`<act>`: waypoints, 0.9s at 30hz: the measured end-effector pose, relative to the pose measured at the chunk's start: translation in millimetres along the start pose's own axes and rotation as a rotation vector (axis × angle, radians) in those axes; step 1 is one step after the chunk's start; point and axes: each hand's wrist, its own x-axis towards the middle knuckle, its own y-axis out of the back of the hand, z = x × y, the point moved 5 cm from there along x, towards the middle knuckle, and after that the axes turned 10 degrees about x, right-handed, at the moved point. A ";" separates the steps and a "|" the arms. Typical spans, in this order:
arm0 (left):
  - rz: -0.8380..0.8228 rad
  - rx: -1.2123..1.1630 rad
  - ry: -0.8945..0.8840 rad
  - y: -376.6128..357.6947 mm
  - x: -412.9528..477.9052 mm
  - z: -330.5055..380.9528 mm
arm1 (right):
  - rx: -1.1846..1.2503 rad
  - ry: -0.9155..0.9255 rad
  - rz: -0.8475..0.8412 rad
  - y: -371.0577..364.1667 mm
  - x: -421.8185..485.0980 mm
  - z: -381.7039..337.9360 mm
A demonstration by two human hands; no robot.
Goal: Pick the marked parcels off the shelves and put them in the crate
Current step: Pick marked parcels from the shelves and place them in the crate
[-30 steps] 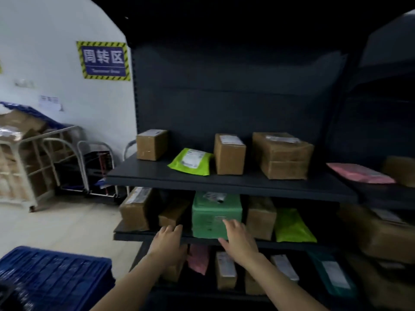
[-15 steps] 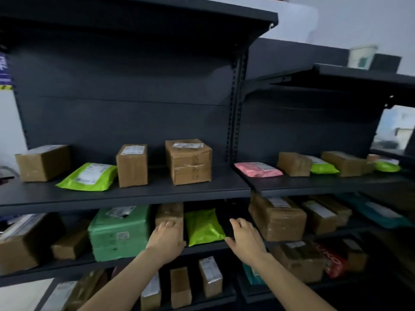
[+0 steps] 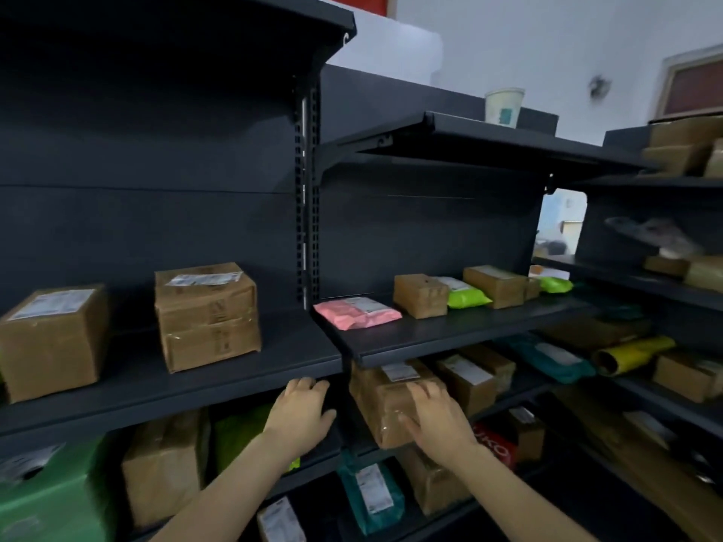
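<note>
Right hand (image 3: 434, 420): flat on the taped box (image 3: 373, 397), no grip.
Left hand (image 3: 301, 414): loose, empty.
Handling: stiff, likely slick; I'd clamp both ends.

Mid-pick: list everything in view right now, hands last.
shelving: one run, dark grey, fills the view
cardboard boxes: many, brown, across most levels
pink mailer: one, pink, right bay shelf
lime mailers: three, lime, two beyond the pink mailer, one lower left
teal mailers: at least two, teal, lower shelves
green box: one, green, bottom left
rolled tube: one, yellow, right side
paper cup: one, white, top shelf
left hand: open, below a shelf edge
right hand: open, resting on a taped box
</note>
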 end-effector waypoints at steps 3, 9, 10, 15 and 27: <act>0.060 -0.054 0.008 0.5 40.1 5.8 | -0.008 -0.021 0.022 7.5 27.3 22.8; 0.102 -0.159 0.110 0.4 126.9 -0.3 | 0.097 -0.087 0.048 18.8 93.8 63.4; 0.099 -0.159 0.127 -0.4 140.3 -0.7 | 0.110 -0.096 0.051 19.4 101.7 70.3; 0.029 -0.058 0.167 -11.6 195.9 7.1 | 0.132 -0.083 0.068 24.8 138.2 110.2; -0.107 -0.458 0.788 -42.0 289.3 5.8 | 0.203 0.200 0.038 50.2 249.6 183.3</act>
